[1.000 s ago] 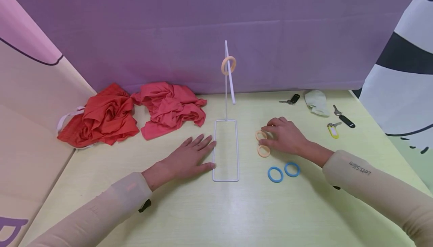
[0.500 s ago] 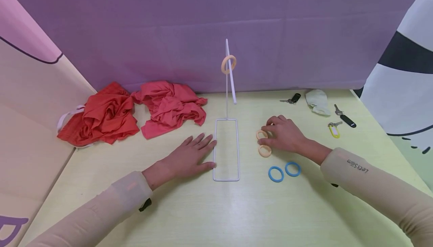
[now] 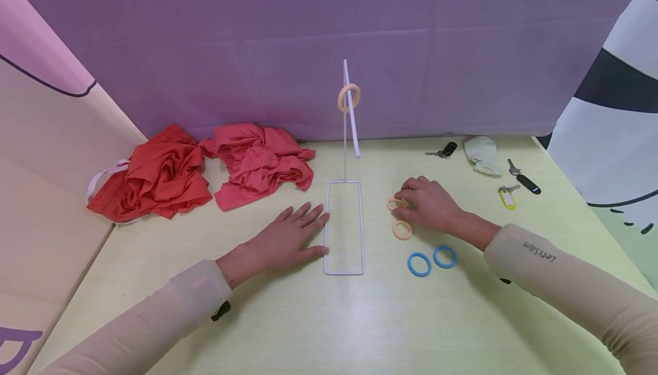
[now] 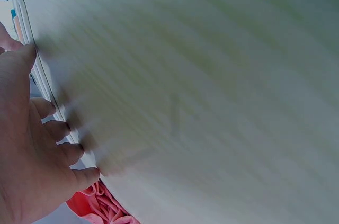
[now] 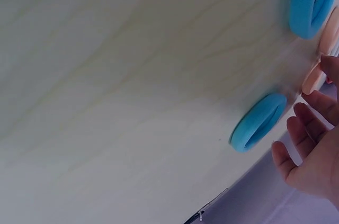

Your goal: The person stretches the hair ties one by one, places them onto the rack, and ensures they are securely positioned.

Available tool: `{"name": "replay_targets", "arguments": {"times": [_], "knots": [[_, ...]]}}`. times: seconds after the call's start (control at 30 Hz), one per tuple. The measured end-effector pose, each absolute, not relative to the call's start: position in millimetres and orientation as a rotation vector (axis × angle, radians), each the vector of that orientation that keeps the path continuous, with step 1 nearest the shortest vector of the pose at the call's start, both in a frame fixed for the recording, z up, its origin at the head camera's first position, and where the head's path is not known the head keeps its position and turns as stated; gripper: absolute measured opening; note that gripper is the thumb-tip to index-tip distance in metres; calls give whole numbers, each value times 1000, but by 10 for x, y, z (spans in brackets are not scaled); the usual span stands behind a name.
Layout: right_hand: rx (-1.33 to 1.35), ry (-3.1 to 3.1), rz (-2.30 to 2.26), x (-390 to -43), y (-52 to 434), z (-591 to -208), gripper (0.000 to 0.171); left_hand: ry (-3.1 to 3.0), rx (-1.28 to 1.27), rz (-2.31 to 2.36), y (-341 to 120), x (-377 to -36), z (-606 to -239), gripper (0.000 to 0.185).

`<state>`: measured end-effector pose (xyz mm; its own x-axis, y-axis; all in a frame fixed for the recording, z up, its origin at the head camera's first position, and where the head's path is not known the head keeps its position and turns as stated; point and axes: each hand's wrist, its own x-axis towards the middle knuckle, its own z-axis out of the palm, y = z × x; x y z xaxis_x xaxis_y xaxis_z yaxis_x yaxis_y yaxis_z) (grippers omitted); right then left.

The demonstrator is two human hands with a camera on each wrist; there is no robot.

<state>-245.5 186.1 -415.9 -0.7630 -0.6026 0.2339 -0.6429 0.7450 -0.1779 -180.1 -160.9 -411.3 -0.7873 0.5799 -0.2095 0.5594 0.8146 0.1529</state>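
My right hand [image 3: 429, 204] pinches a peach-coloured ring [image 3: 394, 204] on the table, thumb and index finger at its right side. A second peach ring [image 3: 402, 229] lies just below it in the head view. Two blue rings, a left one [image 3: 419, 264] and a right one [image 3: 444, 257], lie nearer the person; the right wrist view shows ribbing on a blue ring [image 5: 303, 4]. My left hand [image 3: 288, 238] rests flat, its fingers spread and straight, fingertips at the left side of a white wire stand's base [image 3: 344, 274]. Another peach ring [image 3: 341, 101] hangs on the stand's upper bar.
Red cloth [image 3: 164, 178] and pinkish-red cloth [image 3: 262, 164] lie crumpled at the back left. At the back right are a key with a black tag [image 3: 449, 149], a whitish cloth pouch [image 3: 482, 155], another black tag [image 3: 528, 184] and a yellow tag [image 3: 508, 199] with keys.
My right hand has shifted slightly left, and the peach ring at its fingertips has moved a little left with it. My left hand has stayed in place.
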Motion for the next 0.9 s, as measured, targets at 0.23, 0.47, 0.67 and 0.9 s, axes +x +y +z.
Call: {"name": "replay_targets", "arguments": {"times": [0.23, 0.47, 0.67, 0.9], "knots": [[985, -2782, 351, -2444, 1826, -4157, 30, 2754, 874, 117, -1608, -1795, -4103, 81], [963, -2755, 382, -2432, 1818, -4145, 27, 2753, 879, 128, -1606, -1794, -4098, 81], [920, -2692, 474, -2427, 1815, -4067, 25, 2760, 889, 112, -1610, -1801, -4113, 81], [892, -2585, 635, -2428, 1806, -3872, 24, 2757, 877, 106, -1609, -1801, -4118, 81]]}}
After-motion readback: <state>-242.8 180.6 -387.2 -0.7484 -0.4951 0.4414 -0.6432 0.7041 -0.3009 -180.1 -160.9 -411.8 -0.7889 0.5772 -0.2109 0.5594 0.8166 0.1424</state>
